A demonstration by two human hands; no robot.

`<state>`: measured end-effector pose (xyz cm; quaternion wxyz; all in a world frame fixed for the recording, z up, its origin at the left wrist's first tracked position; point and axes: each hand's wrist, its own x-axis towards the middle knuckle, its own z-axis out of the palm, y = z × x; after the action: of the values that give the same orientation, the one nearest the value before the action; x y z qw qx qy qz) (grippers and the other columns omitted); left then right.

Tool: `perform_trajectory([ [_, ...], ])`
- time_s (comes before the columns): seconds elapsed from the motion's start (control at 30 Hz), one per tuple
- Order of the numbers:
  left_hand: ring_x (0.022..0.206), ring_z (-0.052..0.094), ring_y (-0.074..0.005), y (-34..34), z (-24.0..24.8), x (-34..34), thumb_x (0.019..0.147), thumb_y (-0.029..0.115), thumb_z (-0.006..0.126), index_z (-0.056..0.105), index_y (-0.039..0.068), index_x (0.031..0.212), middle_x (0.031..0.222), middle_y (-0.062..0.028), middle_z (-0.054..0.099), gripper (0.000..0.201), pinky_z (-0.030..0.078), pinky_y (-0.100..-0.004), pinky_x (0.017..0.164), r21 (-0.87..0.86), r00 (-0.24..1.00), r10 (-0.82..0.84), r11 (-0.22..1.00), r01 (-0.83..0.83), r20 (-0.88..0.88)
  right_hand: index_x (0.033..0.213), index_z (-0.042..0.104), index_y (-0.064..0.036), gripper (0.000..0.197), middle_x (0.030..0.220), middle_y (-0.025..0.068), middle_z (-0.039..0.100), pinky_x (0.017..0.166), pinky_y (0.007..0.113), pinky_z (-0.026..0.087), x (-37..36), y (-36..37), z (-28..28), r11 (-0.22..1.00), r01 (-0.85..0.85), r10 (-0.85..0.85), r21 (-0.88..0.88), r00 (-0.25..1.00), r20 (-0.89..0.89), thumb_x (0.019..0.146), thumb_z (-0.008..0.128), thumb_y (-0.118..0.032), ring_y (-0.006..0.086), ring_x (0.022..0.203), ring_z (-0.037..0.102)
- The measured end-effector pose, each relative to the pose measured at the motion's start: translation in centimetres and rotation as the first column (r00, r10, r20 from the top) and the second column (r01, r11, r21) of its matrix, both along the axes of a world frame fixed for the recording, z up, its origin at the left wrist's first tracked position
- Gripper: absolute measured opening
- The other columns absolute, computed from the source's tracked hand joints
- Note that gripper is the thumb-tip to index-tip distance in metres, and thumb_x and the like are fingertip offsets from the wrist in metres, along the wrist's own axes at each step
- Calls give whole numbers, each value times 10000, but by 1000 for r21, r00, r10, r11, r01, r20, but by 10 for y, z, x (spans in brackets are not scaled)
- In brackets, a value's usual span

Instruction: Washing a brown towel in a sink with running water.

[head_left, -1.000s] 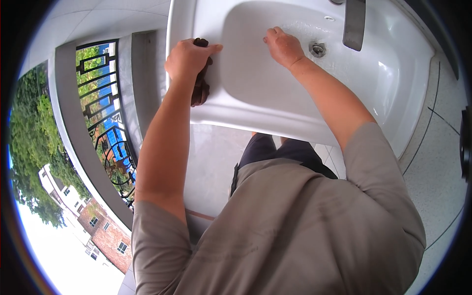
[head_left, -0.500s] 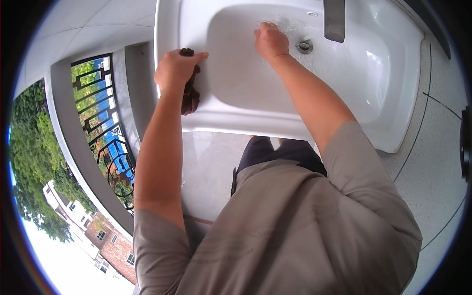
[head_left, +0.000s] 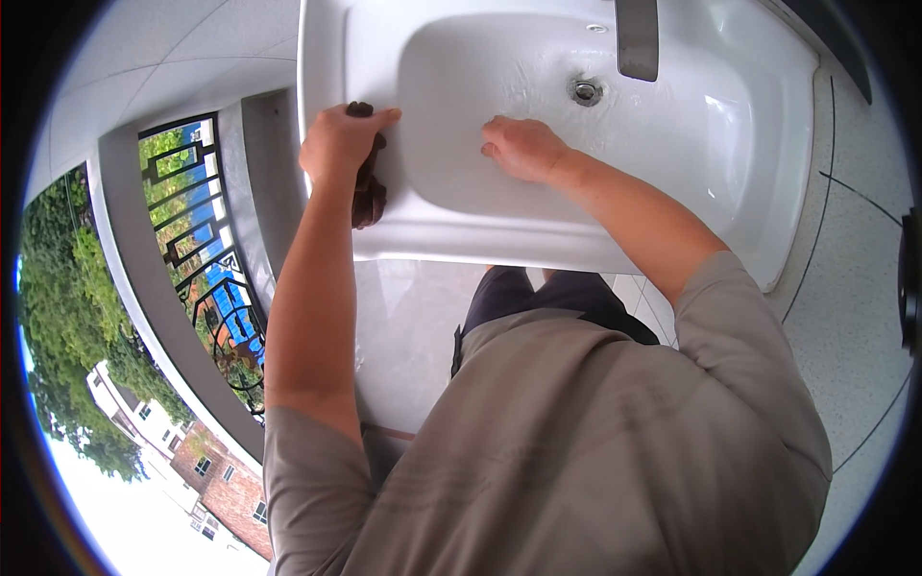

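Observation:
On the left ledge of the white washbasin (head_left: 499, 240), my left hand (head_left: 338, 144) is closed round a dark brown, knobbly object (head_left: 369, 204). Its lower end shows beside my wrist and a bit of its top sticks out between thumb and fingers; I cannot make out its kind. My right hand (head_left: 526, 150) is over the middle of the basin with its fingers curled in. Whether anything is inside those fingers is hidden. Water streaks the basin floor near the metal drain (head_left: 585, 92).
A grey tap (head_left: 638, 43) reaches over the basin from the far side, right of the drain. To the left are a grey wall post (head_left: 269, 163) and a black metal railing (head_left: 202, 216). A speckled, tiled surface (head_left: 855, 278) lies to the right.
My right hand has come nearer to me and slightly left, away from the drain and the splashing water. My left hand stays on the brown object.

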<state>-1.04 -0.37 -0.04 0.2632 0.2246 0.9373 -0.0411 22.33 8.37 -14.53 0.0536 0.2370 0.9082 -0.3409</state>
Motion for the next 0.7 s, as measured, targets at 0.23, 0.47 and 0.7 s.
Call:
perform_trajectory([
  [0.23, 835, 747, -139, 8, 2, 4, 752, 621, 827, 829, 202, 964, 834, 46, 789, 469, 565, -340, 809, 15, 1000, 17, 1000, -17, 11, 1040, 648, -62, 169, 1080, 142, 667, 840, 493, 561, -20, -7, 3, 995, 86, -89, -41, 994, -71, 1020, 614, -227, 374, 967, 693],
  [0.47, 830, 746, -126, 3, 3, 1, 755, 609, 831, 830, 205, 969, 839, 50, 790, 457, 562, -342, 819, -6, 999, 37, 999, -37, -1, 1107, 593, -45, 202, 1093, 146, 630, 871, 468, 572, 42, -15, 5, 999, 41, -41, 31, 999, 18, 1058, 552, -236, 341, 1077, 642],
  [0.7, 826, 746, -135, 4, 5, 5, 753, 602, 828, 828, 221, 956, 819, 50, 787, 431, 555, -329, 806, 9, 999, 40, 999, -40, 2, 1179, 587, -42, 215, 1192, 138, 580, 943, 431, 544, 57, 4, 3, 986, -110, 96, 121, 989, 113, 1014, 560, -178, 308, 1126, 589],
])
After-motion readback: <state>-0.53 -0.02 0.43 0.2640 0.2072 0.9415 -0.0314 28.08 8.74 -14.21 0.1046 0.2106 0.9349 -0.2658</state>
